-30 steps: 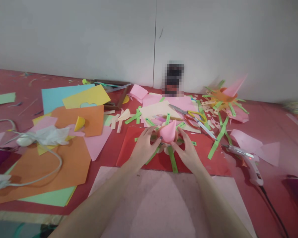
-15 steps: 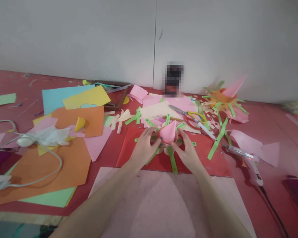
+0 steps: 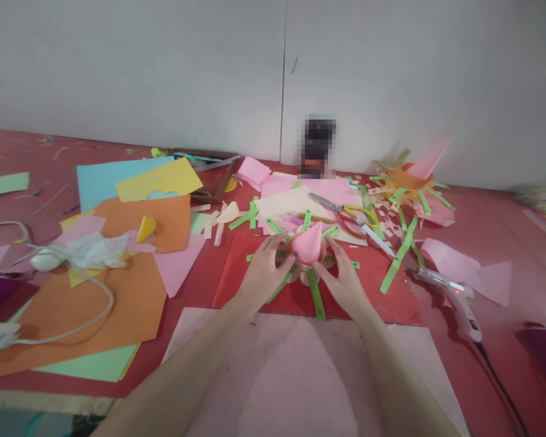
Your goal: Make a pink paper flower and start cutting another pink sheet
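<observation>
A pink paper cone stands point-up on a red sheet, with green paper strips fanning out from under it. My left hand presses against the cone's left side with curved fingers. My right hand holds its right side the same way. Both hands pinch the cone between them. The cone's base is hidden behind my fingers.
Scissors lie just beyond the cone. A glue gun with a black cord rests at the right. An orange and green paper flower sits at the back right. Coloured sheets and a white cable cover the left.
</observation>
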The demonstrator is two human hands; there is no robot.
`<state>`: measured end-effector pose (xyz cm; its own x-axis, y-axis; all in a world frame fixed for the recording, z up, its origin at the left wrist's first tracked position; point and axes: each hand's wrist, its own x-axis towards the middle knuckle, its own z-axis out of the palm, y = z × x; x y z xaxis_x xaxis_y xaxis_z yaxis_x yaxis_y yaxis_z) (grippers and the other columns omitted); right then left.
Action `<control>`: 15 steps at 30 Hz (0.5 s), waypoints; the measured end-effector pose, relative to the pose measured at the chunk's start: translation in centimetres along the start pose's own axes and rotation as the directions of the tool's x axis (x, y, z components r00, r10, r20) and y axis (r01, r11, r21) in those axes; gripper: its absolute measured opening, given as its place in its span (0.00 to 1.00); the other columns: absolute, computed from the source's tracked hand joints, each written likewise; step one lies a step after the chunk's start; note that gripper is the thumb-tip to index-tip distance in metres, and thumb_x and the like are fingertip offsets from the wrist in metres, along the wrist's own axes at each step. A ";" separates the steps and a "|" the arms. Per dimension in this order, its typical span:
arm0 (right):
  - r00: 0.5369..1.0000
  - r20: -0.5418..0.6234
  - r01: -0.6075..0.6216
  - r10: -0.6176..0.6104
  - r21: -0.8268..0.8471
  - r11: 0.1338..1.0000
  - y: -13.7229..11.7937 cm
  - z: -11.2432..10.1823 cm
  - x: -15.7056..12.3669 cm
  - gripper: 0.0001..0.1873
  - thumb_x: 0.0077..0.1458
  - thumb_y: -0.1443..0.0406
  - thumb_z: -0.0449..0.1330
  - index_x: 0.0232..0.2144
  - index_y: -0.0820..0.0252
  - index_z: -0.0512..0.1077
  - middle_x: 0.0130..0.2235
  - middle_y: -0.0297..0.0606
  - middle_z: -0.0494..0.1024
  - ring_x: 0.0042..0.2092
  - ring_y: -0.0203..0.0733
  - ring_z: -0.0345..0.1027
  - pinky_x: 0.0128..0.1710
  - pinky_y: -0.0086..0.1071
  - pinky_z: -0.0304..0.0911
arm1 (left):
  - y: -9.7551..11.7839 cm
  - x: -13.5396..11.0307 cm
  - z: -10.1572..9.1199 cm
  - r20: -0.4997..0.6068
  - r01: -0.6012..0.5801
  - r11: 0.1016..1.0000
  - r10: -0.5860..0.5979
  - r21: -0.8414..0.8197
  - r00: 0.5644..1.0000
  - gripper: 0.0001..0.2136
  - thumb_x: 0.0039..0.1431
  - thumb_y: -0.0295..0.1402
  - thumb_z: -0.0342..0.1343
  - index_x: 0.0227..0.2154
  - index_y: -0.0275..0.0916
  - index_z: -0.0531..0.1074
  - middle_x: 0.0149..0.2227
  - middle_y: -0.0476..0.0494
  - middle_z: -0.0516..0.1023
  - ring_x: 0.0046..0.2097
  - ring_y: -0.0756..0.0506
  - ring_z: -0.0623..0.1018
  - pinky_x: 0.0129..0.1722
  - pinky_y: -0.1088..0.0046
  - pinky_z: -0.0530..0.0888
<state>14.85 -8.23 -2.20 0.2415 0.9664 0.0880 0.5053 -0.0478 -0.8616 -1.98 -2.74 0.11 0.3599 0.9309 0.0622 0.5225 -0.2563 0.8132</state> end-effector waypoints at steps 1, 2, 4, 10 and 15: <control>1.000 0.002 -0.003 0.003 0.000 1.000 0.0 0.0 0.0 0.32 0.51 0.55 0.54 0.57 0.54 0.52 0.58 0.42 0.59 0.58 0.47 0.51 0.55 0.46 0.52 | 0.0 0.0 0.0 0.003 0.000 1.000 0.000 -0.001 1.000 0.18 0.58 0.39 0.47 0.51 0.44 0.61 0.51 0.43 0.65 0.46 0.47 0.72 0.46 0.67 0.70; 1.000 0.002 -0.003 0.003 -0.001 1.000 0.0 0.0 0.0 0.32 0.51 0.55 0.54 0.57 0.53 0.52 0.58 0.42 0.59 0.58 0.47 0.52 0.55 0.46 0.52 | 0.0 0.0 0.0 0.004 0.000 1.000 0.000 -0.001 1.000 0.18 0.58 0.39 0.47 0.51 0.44 0.61 0.51 0.43 0.65 0.46 0.47 0.72 0.46 0.67 0.70; 1.000 0.000 0.001 -0.001 -0.006 1.000 0.0 0.0 0.0 0.32 0.51 0.55 0.54 0.57 0.54 0.53 0.58 0.42 0.59 0.58 0.47 0.52 0.55 0.46 0.52 | 0.0 0.0 -0.1 0.001 -0.002 1.000 0.002 0.001 1.000 0.18 0.57 0.39 0.47 0.51 0.43 0.61 0.51 0.43 0.65 0.46 0.47 0.71 0.45 0.67 0.70; 1.000 0.007 -0.018 0.018 -0.011 1.000 -0.3 -0.1 -0.1 0.33 0.51 0.55 0.54 0.57 0.55 0.52 0.58 0.42 0.59 0.59 0.46 0.51 0.55 0.44 0.51 | 0.1 0.1 -0.1 0.006 -0.003 1.000 0.003 -0.001 1.000 0.18 0.57 0.39 0.47 0.51 0.43 0.61 0.51 0.43 0.65 0.45 0.48 0.72 0.45 0.69 0.70; 1.000 0.001 -0.009 0.009 -0.003 1.000 -0.3 0.0 -0.1 0.32 0.51 0.56 0.54 0.57 0.55 0.53 0.57 0.43 0.60 0.58 0.46 0.51 0.55 0.44 0.52 | 0.0 0.0 0.0 0.004 0.001 1.000 -0.001 0.015 1.000 0.18 0.58 0.40 0.47 0.51 0.43 0.61 0.51 0.43 0.65 0.46 0.47 0.72 0.45 0.69 0.70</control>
<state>14.68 -8.26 -1.97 0.2452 0.9662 0.0793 0.5054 -0.0576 -0.8610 -1.96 -2.72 0.17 0.3624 0.9301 0.0595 0.5339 -0.2595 0.8047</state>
